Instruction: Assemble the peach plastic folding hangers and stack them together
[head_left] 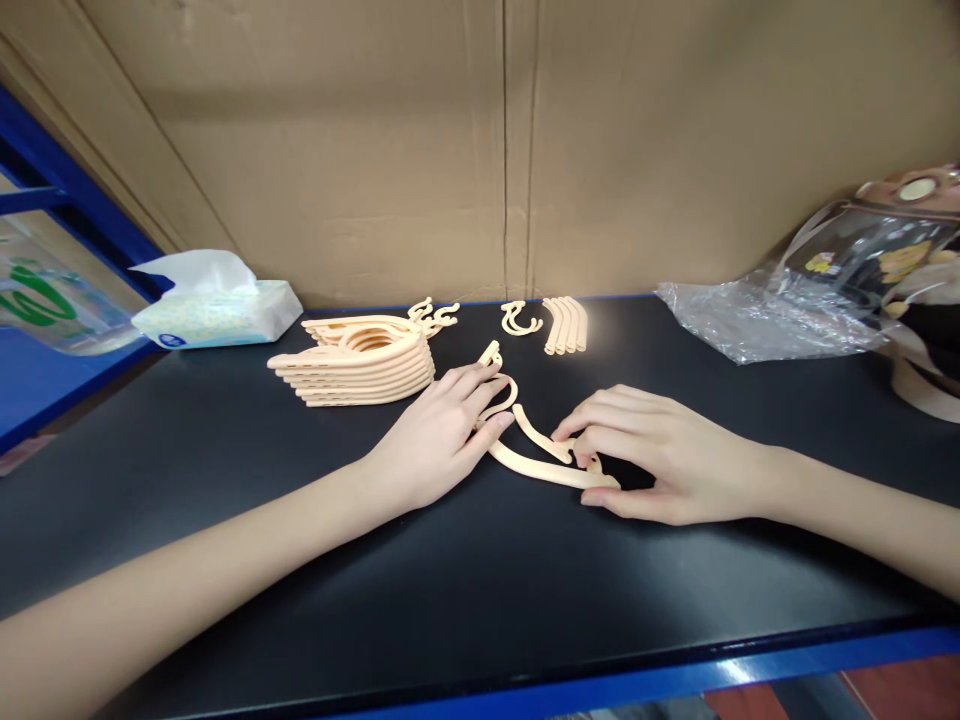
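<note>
A cream plastic clothes hanger (536,470) lies on the black tabletop between my hands, its curved bar running from one hand to the other. My left hand (442,430) is over its left part, thumb and fingers closed around it; the exact grip is partly covered. A curved hook (513,396) shows by those fingertips, and a small cream piece (490,353) lies just beyond them. My right hand (660,455) pinches the bar's right end between thumb and fingers. Its fingertips also touch a shorter curved arm (541,436) lying inside the bar.
A stack of cream hangers (360,372) sits to the left. Farther back are small cream hooks (433,319), more hooks (517,320) and several short curved arms (566,326). A tissue pack (225,315) is at left; crumpled clear plastic (772,318) and a transparent bag (862,250) are at right.
</note>
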